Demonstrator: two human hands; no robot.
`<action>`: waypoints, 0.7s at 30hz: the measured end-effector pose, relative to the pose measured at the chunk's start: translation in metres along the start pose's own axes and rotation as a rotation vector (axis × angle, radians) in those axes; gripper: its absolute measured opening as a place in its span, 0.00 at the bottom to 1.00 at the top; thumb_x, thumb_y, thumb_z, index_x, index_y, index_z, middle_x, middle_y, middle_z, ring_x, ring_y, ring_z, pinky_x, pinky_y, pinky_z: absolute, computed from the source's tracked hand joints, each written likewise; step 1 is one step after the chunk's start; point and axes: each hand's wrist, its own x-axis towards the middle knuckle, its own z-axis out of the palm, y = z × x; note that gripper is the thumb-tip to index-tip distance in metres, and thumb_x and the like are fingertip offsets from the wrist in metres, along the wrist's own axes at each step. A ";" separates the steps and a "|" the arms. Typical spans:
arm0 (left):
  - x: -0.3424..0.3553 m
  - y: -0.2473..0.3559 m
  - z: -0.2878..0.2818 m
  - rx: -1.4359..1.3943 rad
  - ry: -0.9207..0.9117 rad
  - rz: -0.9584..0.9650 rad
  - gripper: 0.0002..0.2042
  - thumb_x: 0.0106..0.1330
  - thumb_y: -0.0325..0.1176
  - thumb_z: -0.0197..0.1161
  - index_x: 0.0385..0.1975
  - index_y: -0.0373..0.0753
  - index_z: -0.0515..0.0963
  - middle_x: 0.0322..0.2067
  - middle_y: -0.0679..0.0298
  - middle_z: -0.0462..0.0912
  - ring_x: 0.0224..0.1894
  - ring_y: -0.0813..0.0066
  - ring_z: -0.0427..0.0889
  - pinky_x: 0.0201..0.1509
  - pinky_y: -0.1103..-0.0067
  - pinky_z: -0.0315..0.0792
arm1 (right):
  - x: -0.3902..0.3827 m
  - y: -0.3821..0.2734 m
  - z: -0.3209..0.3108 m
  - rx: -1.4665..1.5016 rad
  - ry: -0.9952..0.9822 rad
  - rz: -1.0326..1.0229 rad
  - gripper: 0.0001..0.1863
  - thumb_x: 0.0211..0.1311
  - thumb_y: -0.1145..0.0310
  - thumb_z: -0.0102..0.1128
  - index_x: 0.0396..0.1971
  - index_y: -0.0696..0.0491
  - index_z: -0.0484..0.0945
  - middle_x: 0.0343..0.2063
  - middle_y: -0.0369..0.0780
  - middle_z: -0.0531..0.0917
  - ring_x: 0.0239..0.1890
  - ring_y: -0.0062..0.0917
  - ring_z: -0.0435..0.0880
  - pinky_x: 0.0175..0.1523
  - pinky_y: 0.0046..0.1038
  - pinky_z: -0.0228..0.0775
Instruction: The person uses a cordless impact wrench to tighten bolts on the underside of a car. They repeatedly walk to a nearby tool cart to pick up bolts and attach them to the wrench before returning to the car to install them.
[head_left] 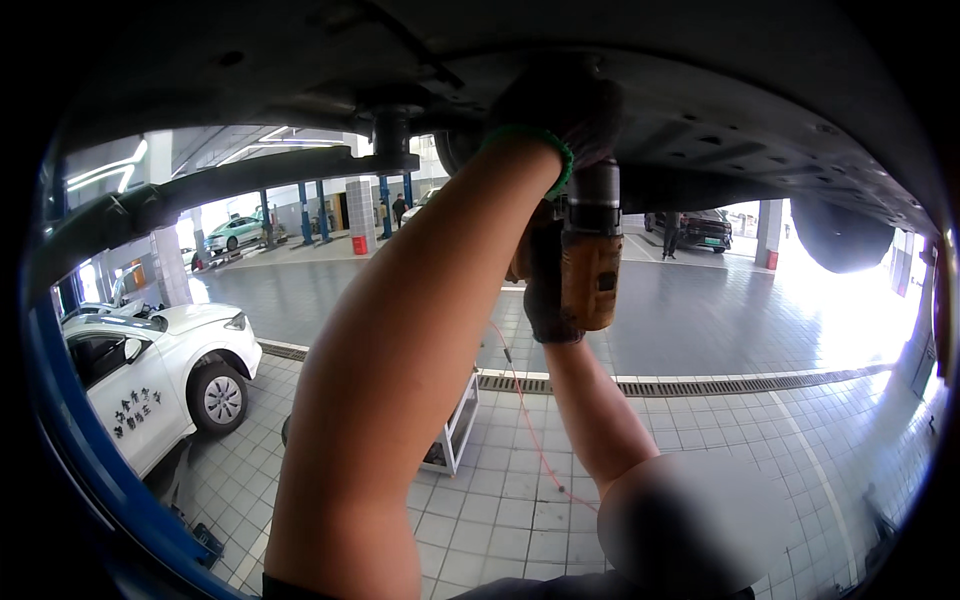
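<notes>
My left hand [550,100], in a dark glove with a green cuff, is raised against the dark car underside [700,120]. Its fingers look curled around something at the top of an upright orange-and-black power tool [590,280], but what they hold is too dark to make out. The tool's metal nose [593,185] points up beneath that hand. My right hand [545,310], also in a dark glove, grips the tool's dark handle lower down, partly hidden behind my left forearm.
A lift arm [250,170] and blue post [55,390] are at the left, near a parked white car [170,370]. A white trolley [460,420] and red hose [540,450] are below. Two distant people [672,235] [398,208] stand among other cars and lifts.
</notes>
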 end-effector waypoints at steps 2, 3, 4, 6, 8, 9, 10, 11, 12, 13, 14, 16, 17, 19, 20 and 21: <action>-0.001 0.007 -0.014 -0.124 -0.034 -0.052 0.07 0.68 0.32 0.59 0.38 0.42 0.84 0.40 0.50 0.86 0.42 0.54 0.87 0.48 0.65 0.83 | 0.006 -0.008 -0.009 0.431 0.033 0.198 0.21 0.71 0.68 0.65 0.61 0.55 0.73 0.53 0.39 0.80 0.55 0.25 0.78 0.63 0.30 0.71; -0.001 0.008 -0.021 -0.257 -0.062 -0.123 0.07 0.68 0.32 0.59 0.40 0.41 0.84 0.41 0.50 0.86 0.43 0.54 0.87 0.48 0.65 0.83 | 0.013 -0.017 -0.011 0.573 0.049 0.198 0.19 0.71 0.68 0.66 0.58 0.55 0.75 0.49 0.37 0.82 0.52 0.23 0.80 0.60 0.30 0.74; -0.001 0.008 -0.027 -0.392 -0.088 -0.193 0.08 0.69 0.32 0.59 0.41 0.41 0.84 0.42 0.50 0.86 0.43 0.55 0.87 0.49 0.65 0.83 | 0.016 -0.026 -0.014 0.711 0.073 0.202 0.16 0.70 0.68 0.67 0.55 0.55 0.78 0.45 0.35 0.84 0.48 0.21 0.82 0.58 0.31 0.77; -0.002 0.005 -0.020 -0.327 -0.054 -0.193 0.09 0.70 0.34 0.58 0.42 0.41 0.83 0.42 0.51 0.86 0.42 0.55 0.87 0.49 0.65 0.82 | 0.015 -0.035 -0.014 0.349 0.083 0.022 0.18 0.70 0.67 0.67 0.56 0.55 0.77 0.46 0.35 0.84 0.49 0.22 0.82 0.58 0.30 0.76; -0.002 0.001 -0.014 -0.348 -0.050 -0.210 0.10 0.72 0.35 0.57 0.43 0.41 0.83 0.41 0.51 0.87 0.42 0.56 0.87 0.48 0.65 0.82 | 0.016 -0.038 -0.026 -0.067 0.070 -0.081 0.21 0.69 0.64 0.69 0.58 0.55 0.77 0.46 0.37 0.84 0.50 0.25 0.82 0.58 0.29 0.75; 0.000 -0.001 -0.012 -0.400 -0.064 -0.228 0.10 0.72 0.36 0.56 0.43 0.41 0.84 0.41 0.51 0.87 0.42 0.56 0.88 0.48 0.65 0.82 | 0.015 -0.036 -0.032 -0.128 -0.031 -0.006 0.23 0.69 0.62 0.70 0.58 0.56 0.77 0.46 0.38 0.84 0.49 0.27 0.83 0.57 0.28 0.75; 0.000 -0.003 -0.010 -0.452 -0.077 -0.246 0.11 0.73 0.36 0.56 0.43 0.41 0.84 0.40 0.51 0.87 0.42 0.57 0.88 0.48 0.65 0.82 | 0.013 -0.029 -0.034 -0.095 -0.031 -0.017 0.24 0.68 0.62 0.70 0.59 0.56 0.76 0.48 0.39 0.84 0.50 0.27 0.83 0.57 0.29 0.75; 0.001 -0.003 -0.007 -0.408 -0.056 -0.231 0.11 0.73 0.36 0.55 0.43 0.41 0.84 0.41 0.51 0.87 0.42 0.58 0.88 0.48 0.65 0.82 | 0.014 -0.025 -0.034 -0.061 -0.035 -0.030 0.25 0.68 0.62 0.71 0.59 0.56 0.76 0.49 0.40 0.83 0.50 0.26 0.82 0.56 0.29 0.75; 0.001 -0.001 -0.003 -0.363 -0.035 -0.216 0.11 0.74 0.35 0.55 0.43 0.41 0.84 0.41 0.51 0.87 0.43 0.58 0.88 0.48 0.65 0.83 | 0.014 -0.024 -0.036 -0.060 -0.051 -0.024 0.25 0.69 0.64 0.69 0.61 0.55 0.74 0.51 0.40 0.82 0.52 0.26 0.81 0.58 0.28 0.74; 0.001 -0.002 -0.001 -0.390 -0.017 -0.207 0.10 0.74 0.34 0.55 0.43 0.42 0.84 0.41 0.51 0.87 0.43 0.58 0.88 0.49 0.65 0.83 | 0.012 -0.024 -0.040 -0.092 -0.081 0.000 0.25 0.70 0.66 0.67 0.62 0.55 0.72 0.54 0.40 0.80 0.54 0.25 0.80 0.60 0.28 0.73; 0.001 0.002 -0.004 -0.422 -0.001 -0.197 0.10 0.74 0.33 0.55 0.44 0.42 0.84 0.41 0.51 0.87 0.44 0.58 0.89 0.49 0.64 0.84 | 0.012 -0.025 -0.047 -0.129 -0.100 0.017 0.25 0.71 0.68 0.66 0.64 0.55 0.69 0.56 0.41 0.78 0.56 0.25 0.79 0.62 0.27 0.72; -0.006 0.008 -0.009 -0.536 0.030 -0.167 0.09 0.73 0.32 0.57 0.44 0.42 0.84 0.41 0.50 0.87 0.44 0.57 0.89 0.50 0.64 0.85 | 0.007 -0.007 -0.053 -0.014 -0.084 -0.009 0.25 0.74 0.71 0.62 0.66 0.54 0.66 0.58 0.42 0.77 0.59 0.24 0.77 0.65 0.28 0.70; -0.013 0.010 -0.010 -0.542 0.043 -0.146 0.09 0.73 0.32 0.57 0.44 0.42 0.84 0.41 0.49 0.88 0.44 0.57 0.90 0.51 0.63 0.85 | 0.004 -0.014 -0.057 -0.024 -0.083 0.026 0.24 0.72 0.70 0.64 0.64 0.54 0.68 0.56 0.42 0.78 0.57 0.26 0.79 0.63 0.28 0.72; -0.029 0.017 -0.008 -0.370 0.077 -0.062 0.11 0.74 0.37 0.56 0.43 0.41 0.85 0.39 0.47 0.88 0.43 0.54 0.90 0.53 0.63 0.85 | 0.003 -0.023 -0.064 -0.181 -0.053 -0.005 0.22 0.66 0.68 0.69 0.57 0.55 0.74 0.48 0.42 0.83 0.49 0.28 0.84 0.55 0.29 0.77; -0.037 0.022 -0.007 -0.374 0.067 -0.061 0.09 0.74 0.36 0.56 0.42 0.43 0.84 0.34 0.48 0.87 0.39 0.55 0.91 0.48 0.64 0.86 | -0.010 -0.021 -0.072 0.030 -0.063 0.070 0.21 0.66 0.71 0.69 0.56 0.56 0.75 0.48 0.42 0.84 0.48 0.28 0.85 0.53 0.29 0.78; -0.052 0.029 -0.001 -0.524 0.050 -0.080 0.09 0.74 0.37 0.58 0.42 0.44 0.84 0.32 0.49 0.86 0.38 0.55 0.90 0.47 0.65 0.86 | -0.026 -0.016 -0.079 0.253 -0.056 0.153 0.19 0.66 0.73 0.68 0.55 0.57 0.76 0.47 0.42 0.85 0.47 0.28 0.86 0.52 0.29 0.79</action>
